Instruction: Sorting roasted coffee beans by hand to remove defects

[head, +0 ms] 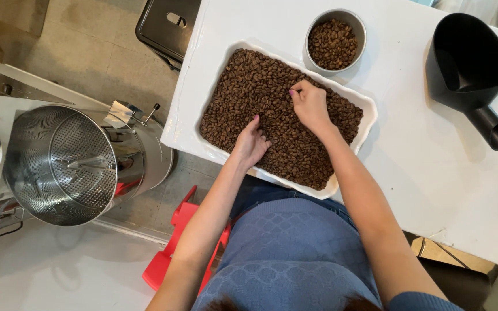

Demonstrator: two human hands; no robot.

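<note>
A white rectangular tray (369,103) filled with brown coffee beans (249,86) lies on the white table (410,173). My left hand (250,143) rests flat on the beans near the tray's front edge, fingers spread into them. My right hand (309,103) sits over the middle of the tray with its fingertips pinched together on the beans; whether a bean is between them cannot be made out. A small round metal bowl (359,23) holding more coffee beans stands just beyond the tray.
A black plastic scoop (471,75) lies on the table at the right. Left of the table, a perforated steel drum (64,164) stands on the floor. A red stool (168,253) is under me and a black stool (165,26) beyond the table.
</note>
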